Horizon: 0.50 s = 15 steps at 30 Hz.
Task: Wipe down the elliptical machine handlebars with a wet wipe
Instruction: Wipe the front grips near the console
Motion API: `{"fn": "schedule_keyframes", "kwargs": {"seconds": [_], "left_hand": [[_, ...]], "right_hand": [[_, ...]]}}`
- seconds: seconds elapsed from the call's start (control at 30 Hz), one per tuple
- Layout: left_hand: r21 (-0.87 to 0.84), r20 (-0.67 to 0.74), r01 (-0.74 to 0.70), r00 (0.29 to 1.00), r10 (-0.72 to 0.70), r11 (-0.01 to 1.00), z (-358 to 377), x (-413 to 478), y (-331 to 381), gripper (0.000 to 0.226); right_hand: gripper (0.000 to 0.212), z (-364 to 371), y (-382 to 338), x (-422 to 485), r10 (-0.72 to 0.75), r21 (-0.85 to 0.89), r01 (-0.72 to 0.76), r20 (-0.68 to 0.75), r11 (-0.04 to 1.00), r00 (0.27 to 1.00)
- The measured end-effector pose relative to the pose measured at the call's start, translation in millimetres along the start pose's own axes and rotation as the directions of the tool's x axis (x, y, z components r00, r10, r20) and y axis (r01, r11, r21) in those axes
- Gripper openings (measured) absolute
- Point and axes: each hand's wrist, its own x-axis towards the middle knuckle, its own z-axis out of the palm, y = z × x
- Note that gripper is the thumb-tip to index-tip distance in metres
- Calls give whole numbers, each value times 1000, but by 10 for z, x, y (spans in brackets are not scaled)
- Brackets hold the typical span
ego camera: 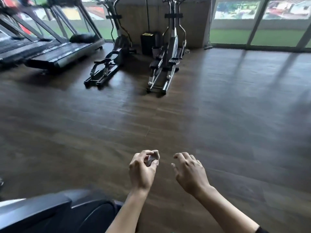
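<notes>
My left hand (141, 170) is held out low over the wooden floor and pinches a small crumpled pale wipe (153, 158) between thumb and fingertips. Beside it, a short gap to the right, my right hand (190, 172) hovers with loosely curled fingers and holds nothing. Two elliptical machines stand far ahead by the back wall: a dark one (111, 58) on the left and a silver one (170, 52) on the right. Their handlebars (182, 29) rise toward the top edge, and the upper ends are cut off.
Treadmills (55, 52) line the far left. A black box (148, 42) stands between the ellipticals. Dark equipment (42, 214) fills the bottom left corner beside my left forearm. Wide wooden floor (218, 115) stretches ahead, and windows (260, 22) run along the back right.
</notes>
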Motion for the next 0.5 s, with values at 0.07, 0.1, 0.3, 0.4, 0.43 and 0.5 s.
{"fn": "schedule_keyframes", "kwargs": {"seconds": [0.07,0.1,0.3,0.4,0.43,0.5], "left_hand": [[-1,-19,25,1000,-25,1000,104,487,-66,33],[5,-30,39,999,-39,999,146,705,-112,33],[40,-159,139,979,-131,990,317,1996,-529,32],[48,-284,210,940,-188,977,297,2724,-800,32],[53,-315,246,924,-218,968,261,2942,-887,32],[62,-354,317,894,-276,946,154,3274,-1030,31]], "right_hand": [[33,-18,-77,553,-27,12,28,-8,1000,1000],[33,-9,-117,816,-40,17,40,-7,999,999],[33,285,-478,2394,-185,2,186,71,983,980],[33,473,-831,3255,-320,-3,322,127,947,939],[33,526,-970,3539,-367,-5,372,148,928,918],[33,587,-1267,4003,-445,-1,452,177,892,878]]}}
